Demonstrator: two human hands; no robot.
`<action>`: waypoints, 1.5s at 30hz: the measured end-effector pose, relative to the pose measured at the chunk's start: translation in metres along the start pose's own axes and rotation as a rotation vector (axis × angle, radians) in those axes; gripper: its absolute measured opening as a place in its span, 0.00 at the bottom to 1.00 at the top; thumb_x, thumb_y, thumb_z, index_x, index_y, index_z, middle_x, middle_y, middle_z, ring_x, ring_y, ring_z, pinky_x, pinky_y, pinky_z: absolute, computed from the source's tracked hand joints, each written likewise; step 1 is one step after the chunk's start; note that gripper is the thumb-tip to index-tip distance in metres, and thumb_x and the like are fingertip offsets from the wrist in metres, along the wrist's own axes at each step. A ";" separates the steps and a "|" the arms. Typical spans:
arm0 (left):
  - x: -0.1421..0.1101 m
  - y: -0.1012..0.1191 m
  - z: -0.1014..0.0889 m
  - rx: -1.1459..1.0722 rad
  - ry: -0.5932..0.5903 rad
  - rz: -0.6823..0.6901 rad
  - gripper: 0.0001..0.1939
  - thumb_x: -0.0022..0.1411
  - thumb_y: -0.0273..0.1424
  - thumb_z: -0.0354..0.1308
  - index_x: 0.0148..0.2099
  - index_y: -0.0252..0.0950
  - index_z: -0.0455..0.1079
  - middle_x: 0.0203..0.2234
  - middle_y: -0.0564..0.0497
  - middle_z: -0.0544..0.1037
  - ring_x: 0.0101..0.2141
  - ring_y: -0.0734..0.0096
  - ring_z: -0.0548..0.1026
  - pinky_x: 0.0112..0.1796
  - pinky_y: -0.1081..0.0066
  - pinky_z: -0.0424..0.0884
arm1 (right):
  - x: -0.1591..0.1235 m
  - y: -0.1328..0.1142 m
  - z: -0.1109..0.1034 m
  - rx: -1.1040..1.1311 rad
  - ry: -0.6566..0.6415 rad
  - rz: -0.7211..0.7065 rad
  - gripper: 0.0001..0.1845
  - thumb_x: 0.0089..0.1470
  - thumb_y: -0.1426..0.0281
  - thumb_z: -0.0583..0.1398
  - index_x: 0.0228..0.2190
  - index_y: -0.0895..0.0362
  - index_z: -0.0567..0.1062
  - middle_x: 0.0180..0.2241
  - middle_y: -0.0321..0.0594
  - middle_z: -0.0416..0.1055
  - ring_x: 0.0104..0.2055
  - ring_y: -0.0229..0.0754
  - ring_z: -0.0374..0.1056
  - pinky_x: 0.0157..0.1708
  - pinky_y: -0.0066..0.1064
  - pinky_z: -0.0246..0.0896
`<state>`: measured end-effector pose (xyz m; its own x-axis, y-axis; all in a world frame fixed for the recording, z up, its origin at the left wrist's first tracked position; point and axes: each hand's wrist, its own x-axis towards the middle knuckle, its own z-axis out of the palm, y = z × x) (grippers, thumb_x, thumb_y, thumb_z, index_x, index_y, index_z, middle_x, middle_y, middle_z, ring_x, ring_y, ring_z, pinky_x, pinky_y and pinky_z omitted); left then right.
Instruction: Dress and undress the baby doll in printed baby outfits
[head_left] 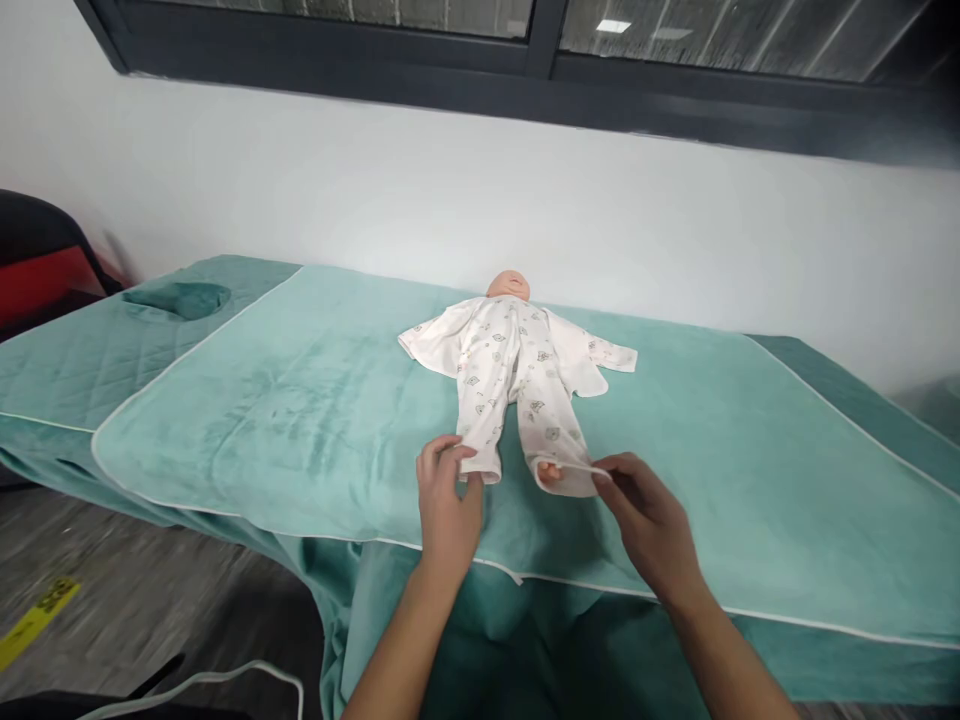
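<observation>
A baby doll lies on its back, its head toward the wall. It wears a white printed top with the sleeves spread to both sides, and matching baby trousers over its legs. At the left trouser leg, my left hand holds the cuff between thumb and fingers. My right hand pinches the edge of the right cuff and draws it out sideways. Inside that stretched opening the doll's toes show; the other foot is hidden.
A teal cover with white piping lies over the massage bed, which has a face hole at the left. The wall and a dark window frame stand behind. A white cable runs at the lower left.
</observation>
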<state>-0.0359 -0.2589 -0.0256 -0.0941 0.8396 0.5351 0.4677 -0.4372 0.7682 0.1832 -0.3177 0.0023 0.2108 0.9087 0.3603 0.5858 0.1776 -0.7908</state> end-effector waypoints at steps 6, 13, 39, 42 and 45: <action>0.002 0.040 0.017 0.224 -0.316 0.301 0.13 0.63 0.27 0.57 0.50 0.40 0.66 0.43 0.47 0.76 0.48 0.57 0.72 0.61 0.41 0.55 | 0.005 -0.010 0.006 0.078 0.001 -0.089 0.04 0.61 0.65 0.60 0.38 0.50 0.75 0.36 0.37 0.72 0.38 0.41 0.69 0.38 0.33 0.64; 0.000 0.034 0.026 0.133 -0.330 0.249 0.09 0.62 0.20 0.52 0.40 0.40 0.64 0.32 0.52 0.76 0.39 0.64 0.73 0.57 0.48 0.65 | 0.006 -0.017 0.008 -0.006 -0.100 -0.217 0.10 0.63 0.69 0.58 0.43 0.49 0.77 0.38 0.40 0.72 0.40 0.42 0.70 0.38 0.34 0.66; 0.131 -0.054 0.059 0.598 -0.448 0.318 0.22 0.64 0.25 0.49 0.60 0.32 0.64 0.58 0.38 0.70 0.62 0.55 0.61 0.60 0.54 0.53 | 0.138 0.054 0.056 -0.944 -0.092 -0.346 0.08 0.57 0.75 0.56 0.30 0.58 0.76 0.36 0.49 0.73 0.41 0.50 0.64 0.52 0.44 0.47; 0.131 -0.053 0.056 0.610 -0.480 0.322 0.22 0.62 0.25 0.51 0.58 0.32 0.64 0.57 0.38 0.71 0.60 0.55 0.63 0.59 0.54 0.54 | 0.135 0.054 0.051 -0.897 -0.111 -0.373 0.08 0.57 0.75 0.56 0.30 0.57 0.75 0.36 0.48 0.73 0.40 0.49 0.64 0.52 0.43 0.45; 0.132 -0.054 0.056 0.651 -0.481 0.309 0.17 0.62 0.24 0.50 0.53 0.32 0.67 0.51 0.38 0.74 0.55 0.55 0.66 0.56 0.56 0.57 | 0.126 0.058 0.041 -0.787 -0.142 -0.410 0.06 0.56 0.74 0.56 0.32 0.57 0.74 0.36 0.45 0.72 0.40 0.47 0.64 0.47 0.40 0.48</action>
<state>-0.0239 -0.1066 -0.0163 0.4335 0.8229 0.3672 0.8348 -0.5202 0.1804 0.2110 -0.1775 -0.0184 -0.2012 0.8784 0.4336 0.9714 0.2358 -0.0269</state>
